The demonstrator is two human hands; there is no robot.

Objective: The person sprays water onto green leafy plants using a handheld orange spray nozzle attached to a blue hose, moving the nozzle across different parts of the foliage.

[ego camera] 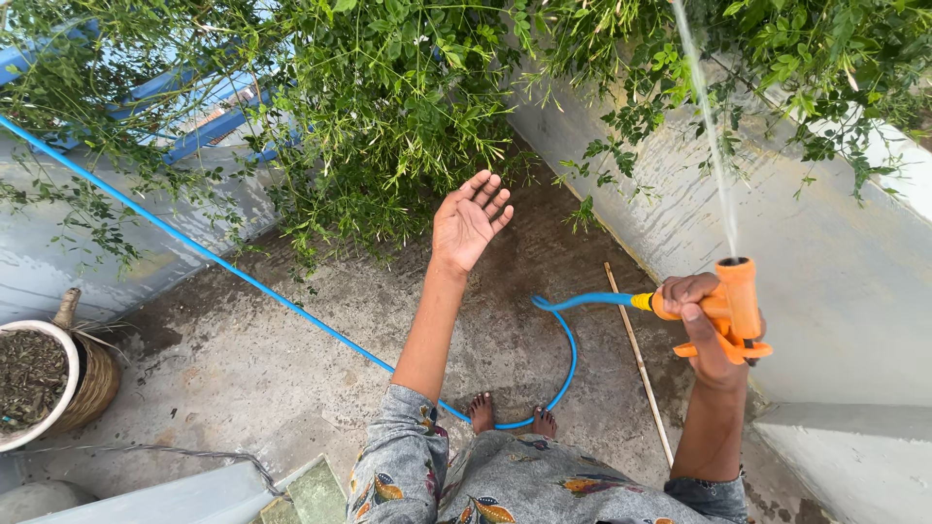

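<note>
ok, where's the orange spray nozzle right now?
In the head view, far right: the orange spray nozzle is gripped in the right hand, beside the pale wall, with the blue hose trailing left from it.

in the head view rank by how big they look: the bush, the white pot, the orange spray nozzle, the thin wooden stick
1. bush
2. white pot, partly cut off by the frame
3. Unsure: orange spray nozzle, close to the camera in the right hand, versus the long, thin wooden stick
</note>
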